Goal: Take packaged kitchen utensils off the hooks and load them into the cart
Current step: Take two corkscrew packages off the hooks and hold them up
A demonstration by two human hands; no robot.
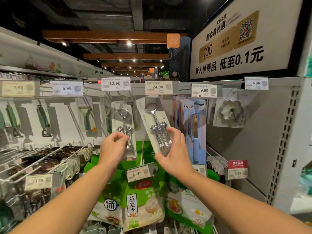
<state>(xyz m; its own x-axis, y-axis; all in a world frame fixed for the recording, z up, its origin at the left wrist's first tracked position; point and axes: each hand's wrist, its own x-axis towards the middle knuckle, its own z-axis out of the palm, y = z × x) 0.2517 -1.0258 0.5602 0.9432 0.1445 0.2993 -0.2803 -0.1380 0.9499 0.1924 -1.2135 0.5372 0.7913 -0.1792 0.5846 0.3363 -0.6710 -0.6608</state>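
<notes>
So both bare forearms were reaching up from the bottom of the shot. The right hand (173, 149) had its fingers (170, 132) and thumb clamped around the lower half of a packaged corkscrew (156, 127), tilted with its top leaning left. Looked like it had come free of its hook, though I couldn't really see the hanging hole, so that's a guess. The left hand (112, 148) was at a second corkscrew pack (125, 130), which hung straight under the 12.90 tag (115, 83). Its fingers were curled in at the pack's left edge and seemed to be pinching it, but the contact was mostly hidden.

Progress-wise: early, I'd say. No cart showed anywhere in the shot, so nothing could be counted as loaded, and both packs still had to go down into it.

Materials: the corkscrews were shiny chromed metal with a loop on top and toothed gear wings, sealed under a clear plastic blister on pale card. Slippery, stiff stuff.

Just below the hands hung soft green bags (135, 205), floppy film with food photos. Off to the left, green-handled peelers (87, 119) sat on white cards over bare wire hooks (42, 154). Right of the held pack were blue-carded packs (192, 125), then a flower-shaped metal mould (230, 110) in a blister against the grey perforated back panel.
</notes>
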